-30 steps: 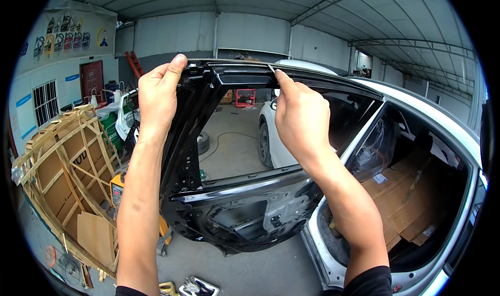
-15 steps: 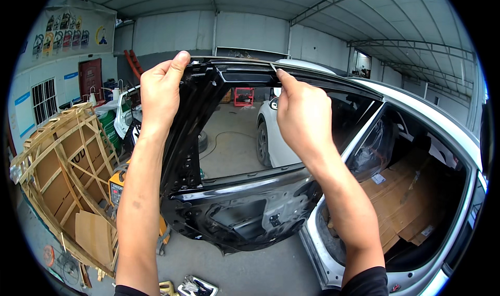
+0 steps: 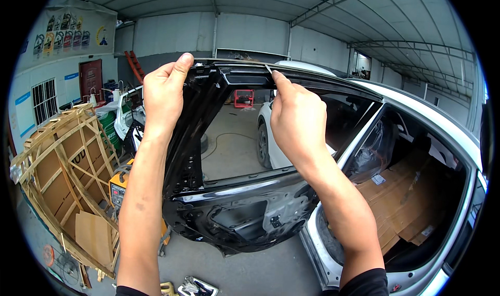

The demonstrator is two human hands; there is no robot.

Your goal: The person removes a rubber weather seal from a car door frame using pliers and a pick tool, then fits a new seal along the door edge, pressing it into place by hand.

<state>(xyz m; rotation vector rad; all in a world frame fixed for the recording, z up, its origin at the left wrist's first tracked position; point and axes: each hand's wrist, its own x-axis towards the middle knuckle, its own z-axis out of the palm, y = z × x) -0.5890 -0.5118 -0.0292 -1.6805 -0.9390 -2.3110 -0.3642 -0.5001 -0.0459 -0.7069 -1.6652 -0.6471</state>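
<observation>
A black car door without glass stands open from the white car's side. My left hand is closed around the upper outer corner of its window frame, thumb up on top. Farther right along the frame's top rail, my right hand is closed with its index finger pointing up and forward. At that fingertip a thin pale blade-like piece sticks up against the dark trim strip. Its kind is unclear, as the rest of it is hidden by the fingers.
Right of the door, the white car's opening holds cardboard. A wooden crate and a yellow machine stand at the left. Tools lie on the floor below. Another white vehicle shows through the window frame.
My right hand has slid slightly left along the top rail with the thin pale piece. My left hand keeps its grip on the corner, which has shifted slightly right.
</observation>
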